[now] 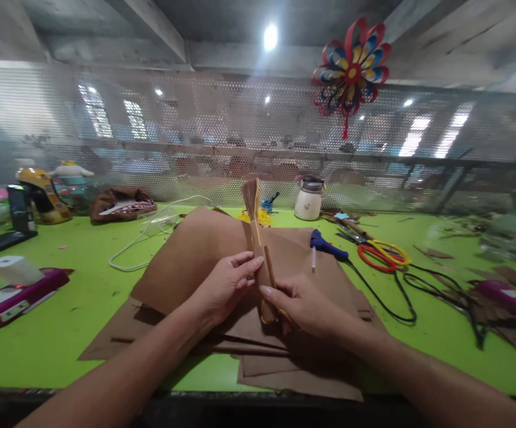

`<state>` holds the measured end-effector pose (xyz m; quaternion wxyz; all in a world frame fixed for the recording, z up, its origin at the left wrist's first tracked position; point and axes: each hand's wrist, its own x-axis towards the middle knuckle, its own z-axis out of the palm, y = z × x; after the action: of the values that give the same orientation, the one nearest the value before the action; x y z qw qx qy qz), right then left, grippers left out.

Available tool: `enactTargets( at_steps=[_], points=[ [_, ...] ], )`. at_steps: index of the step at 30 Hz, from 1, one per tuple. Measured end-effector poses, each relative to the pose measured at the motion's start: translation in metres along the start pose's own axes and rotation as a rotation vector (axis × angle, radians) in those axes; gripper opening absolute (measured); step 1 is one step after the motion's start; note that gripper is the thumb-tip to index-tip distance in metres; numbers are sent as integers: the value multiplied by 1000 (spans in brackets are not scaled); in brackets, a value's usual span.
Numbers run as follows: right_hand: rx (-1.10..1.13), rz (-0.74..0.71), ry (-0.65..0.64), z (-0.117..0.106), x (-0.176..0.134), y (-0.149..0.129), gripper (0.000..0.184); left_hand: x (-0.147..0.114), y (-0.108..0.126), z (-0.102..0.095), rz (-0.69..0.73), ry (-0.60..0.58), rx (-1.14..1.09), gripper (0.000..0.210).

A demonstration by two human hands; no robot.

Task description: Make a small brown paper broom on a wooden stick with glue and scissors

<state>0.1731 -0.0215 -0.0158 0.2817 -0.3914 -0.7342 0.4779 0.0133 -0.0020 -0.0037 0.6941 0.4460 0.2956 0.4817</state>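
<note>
Upright in front of me stands a brown paper bundle [262,274] whose top fans out into fine strips, with a yellow cord [257,214] running along it. My left hand [231,279] pinches its middle between thumb and fingers. Lower down, my right hand [296,300] has its thumb pressed on the bundle's right side, where a narrow folded strip [269,264] sticks up; the cord loops near these fingers. Under both hands lie sheets of brown paper [329,276], one large sheet [186,255] curling up at the left. A blue glue gun [327,245] rests at the right of them.
Red scissors [376,258] and yellow scissors [392,251] lie right of the glue gun, with black cable [407,309] nearby. A white jar [309,199] stands at the back. On the left are a purple power strip [21,297] and a white cable [128,266]. Behind rises a perforated metal screen [222,119].
</note>
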Motion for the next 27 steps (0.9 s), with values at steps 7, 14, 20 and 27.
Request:
enactTargets(
  at_steps=[7, 14, 20, 27],
  points=[
    [-503, -215, 529, -84, 11, -8, 36, 6, -3, -8, -8, 51, 30, 16],
    [-1103, 309, 442, -166, 46, 50, 25, 6, -6, -9, -43, 93, 11, 19],
    [-1152, 406, 387, -163, 55, 94, 23, 6, -11, -11, -18, 87, -28, 19],
    [-1111, 294, 470, -173, 54, 106, 16, 6, -14, -8, -35, 173, -30, 4]
  ],
)
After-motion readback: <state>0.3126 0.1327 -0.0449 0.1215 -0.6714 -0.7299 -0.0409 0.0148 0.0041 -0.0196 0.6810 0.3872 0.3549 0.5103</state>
